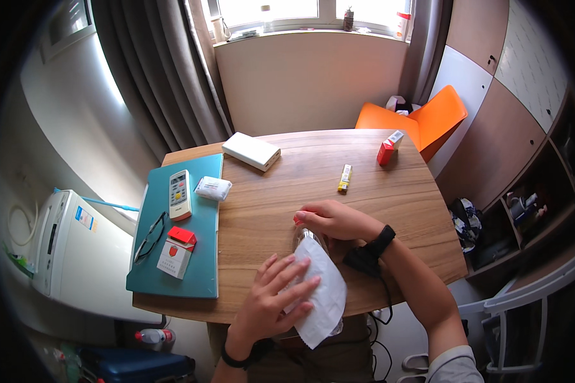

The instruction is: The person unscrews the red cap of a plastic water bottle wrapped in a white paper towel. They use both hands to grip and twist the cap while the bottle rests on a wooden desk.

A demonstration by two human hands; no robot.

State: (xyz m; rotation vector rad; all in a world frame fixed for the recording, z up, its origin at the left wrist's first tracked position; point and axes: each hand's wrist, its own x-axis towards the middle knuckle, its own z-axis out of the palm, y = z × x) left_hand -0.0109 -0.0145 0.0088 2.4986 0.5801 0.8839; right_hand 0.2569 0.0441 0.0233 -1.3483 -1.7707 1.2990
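A clear plastic bottle (305,236) with a red cap (297,219) lies tilted at the table's near edge, its base toward me. My right hand (338,220) is closed at its capped end, thumb and fingers round the cap and neck. A white tissue (326,290) drapes over the bottle's body and hides most of it. My left hand (278,297) rests on the tissue's left side, fingers stretched out and spread against it.
On the wooden table (255,223) are a white power bank (252,151), a yellow lighter (345,178) and a red-and-white box (390,148). A teal folder (201,255) carries a remote (180,195), tissue pack (213,188), glasses (149,239) and cigarette pack (177,253). A black cabled device (363,260) sits by my right wrist.
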